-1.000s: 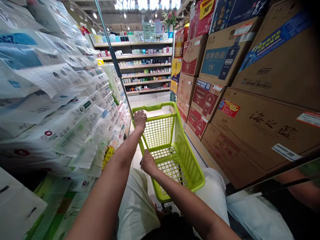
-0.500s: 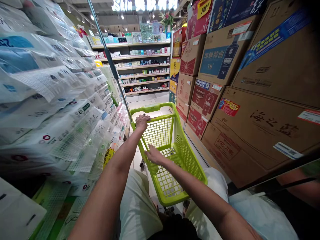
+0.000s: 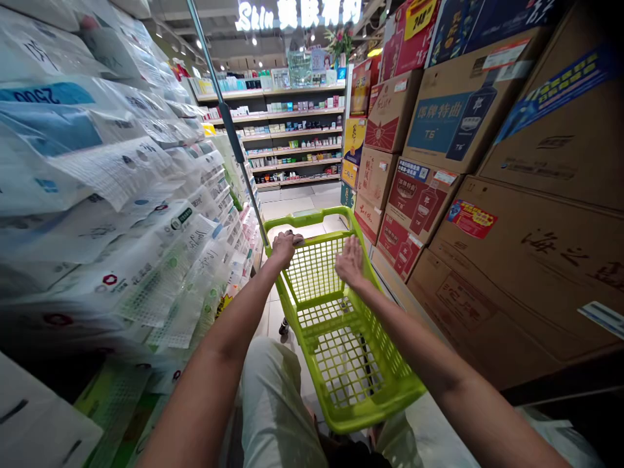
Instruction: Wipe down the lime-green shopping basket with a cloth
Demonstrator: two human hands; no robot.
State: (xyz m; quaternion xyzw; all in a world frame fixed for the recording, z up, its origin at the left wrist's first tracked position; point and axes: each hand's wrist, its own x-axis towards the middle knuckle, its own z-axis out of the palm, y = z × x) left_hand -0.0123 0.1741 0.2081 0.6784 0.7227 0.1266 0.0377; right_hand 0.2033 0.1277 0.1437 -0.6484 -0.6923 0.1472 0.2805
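A lime-green plastic shopping basket on wheels (image 3: pixel 355 383) stands in the aisle in front of me, with nothing visible inside it. My left hand (image 3: pixel 285 247) is closed over the far left corner of its rim, at the foot of a long grey pull handle (image 3: pixel 229 123) that slants up to the left. My right hand (image 3: pixel 350 261) hovers open, fingers stretched forward, over the far right part of the basket. It touches nothing that I can see.
Stacked packs of tissue in plastic wrap (image 3: pixel 107 214) fill the left side. Piled cardboard cartons (image 3: pixel 487 214) line the right side. The tiled aisle floor (image 3: pixel 297 208) runs ahead to shelves of small bottles and boxes (image 3: pixel 292 136). My light trousers (image 3: pixel 273 403) show below.
My right hand has left the basket's near left rim and moved forward and right, now open over the far right side. The basket's near end has swung right. My left hand stays put.
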